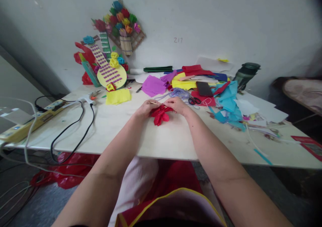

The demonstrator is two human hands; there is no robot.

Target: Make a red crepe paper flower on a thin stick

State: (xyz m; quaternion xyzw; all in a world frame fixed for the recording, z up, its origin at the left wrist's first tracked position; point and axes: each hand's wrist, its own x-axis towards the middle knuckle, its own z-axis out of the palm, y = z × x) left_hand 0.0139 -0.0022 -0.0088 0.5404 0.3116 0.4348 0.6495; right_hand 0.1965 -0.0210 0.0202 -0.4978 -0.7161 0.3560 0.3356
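A red crepe-paper flower (160,117) is held between my two hands, just above the tabletop. The fingers of my left hand (146,108) close on its left side, and a thin pale stick (154,103) shows at those fingertips. On the upper right, my right hand (177,105) pinches the red paper, with its thumb and forefinger close to the left fingers. What exactly lies between the fingertips is too small to make out. Beyond the hands lie a bundle of lilac cord (179,93) and black-handled scissors (194,101).
Left on the white table (100,133) are a glue gun (88,98), a power strip (32,121) with cables over the edge, and yellow paper (118,96). Purple paper (153,86), a phone (204,89), blue paper (227,101) and a dark bottle (246,76) lie or stand behind and right.
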